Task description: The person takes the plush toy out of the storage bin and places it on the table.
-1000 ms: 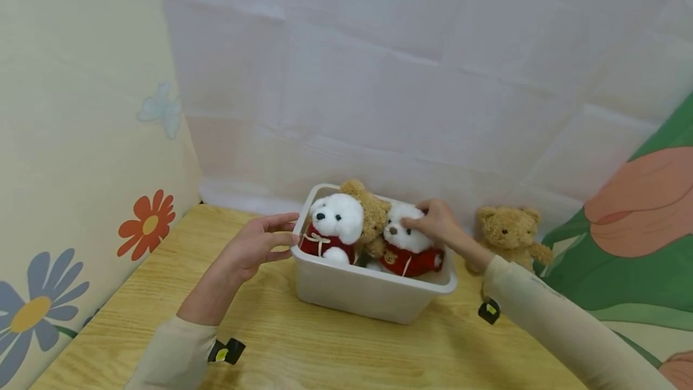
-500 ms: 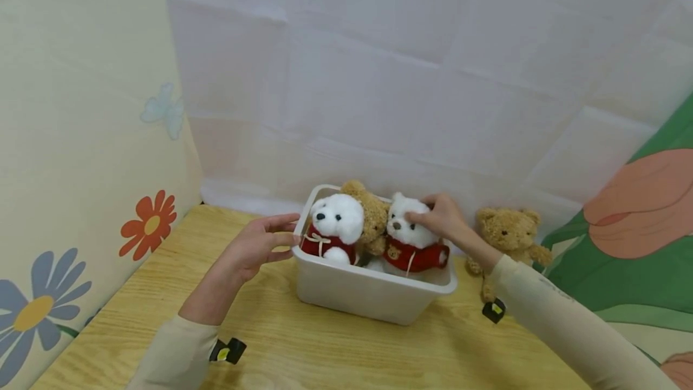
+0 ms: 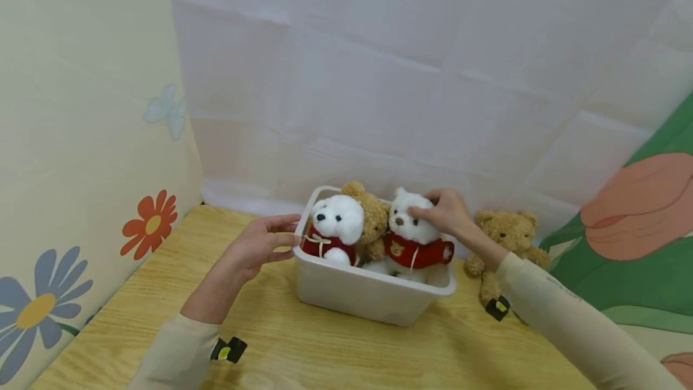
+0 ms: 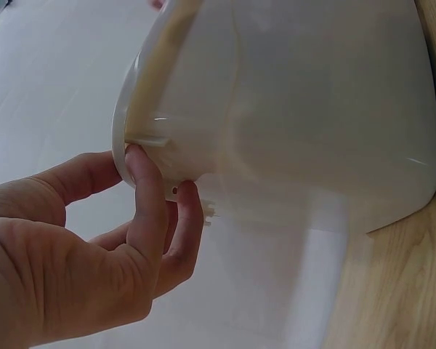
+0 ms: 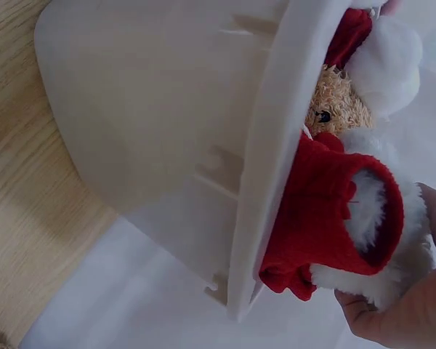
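Note:
My right hand [image 3: 451, 212] grips the head of a white plush bear [image 3: 411, 230] in a red sweater, thumb across its face. The bear sits partly raised at the right end of a white plastic bin [image 3: 357, 290], as the right wrist view also shows. At the bin's left end, my left hand [image 3: 260, 245] holds the rim; in the left wrist view its fingers [image 4: 147, 193] curl under the lip. Inside lie a white plush dog [image 3: 341, 215] in a red top and, between the two, a tan teddy bear [image 3: 373, 221], partly hidden.
Another tan teddy bear [image 3: 506, 233] sits on the wooden table [image 3: 260, 324] right of the bin, partly covered by my right forearm. Behind stands a white cloth backdrop [image 3: 379, 77], with a flower-printed panel [image 3: 81, 107] at the left and a floral one [image 3: 649, 209] at the right.
My right hand has lifted the white bear slightly and shifted it to the right, so its sweater and lower body show more. The left hand keeps its place on the rim.

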`<state>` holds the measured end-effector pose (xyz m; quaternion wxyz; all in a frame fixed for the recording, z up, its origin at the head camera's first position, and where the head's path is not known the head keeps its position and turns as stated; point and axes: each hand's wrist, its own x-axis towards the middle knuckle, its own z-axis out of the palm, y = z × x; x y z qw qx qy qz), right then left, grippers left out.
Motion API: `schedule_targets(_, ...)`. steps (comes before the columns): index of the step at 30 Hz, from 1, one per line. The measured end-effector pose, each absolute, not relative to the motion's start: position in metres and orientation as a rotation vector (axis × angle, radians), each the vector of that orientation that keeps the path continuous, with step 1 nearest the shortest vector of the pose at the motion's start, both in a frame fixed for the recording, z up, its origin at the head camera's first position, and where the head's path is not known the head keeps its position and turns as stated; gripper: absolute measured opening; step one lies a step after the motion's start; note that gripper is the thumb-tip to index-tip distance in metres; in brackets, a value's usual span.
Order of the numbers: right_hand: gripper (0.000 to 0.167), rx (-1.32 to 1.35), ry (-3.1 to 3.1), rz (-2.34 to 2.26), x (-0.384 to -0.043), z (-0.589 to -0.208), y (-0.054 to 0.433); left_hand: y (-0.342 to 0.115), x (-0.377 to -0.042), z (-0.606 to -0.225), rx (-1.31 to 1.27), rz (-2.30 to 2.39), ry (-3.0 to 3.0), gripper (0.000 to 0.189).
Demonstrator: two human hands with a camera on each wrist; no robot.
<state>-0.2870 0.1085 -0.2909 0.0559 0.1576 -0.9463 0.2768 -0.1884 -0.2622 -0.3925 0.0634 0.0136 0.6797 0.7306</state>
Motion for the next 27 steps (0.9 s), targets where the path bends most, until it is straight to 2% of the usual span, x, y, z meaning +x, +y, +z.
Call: schedule_targets(27, 0.052, 0.356, -2.935, 0.87, -0.3, -0.255, 0.121, -0.258, -0.193, -0.392, 0.044, 2.222, 2.059, 0.06)
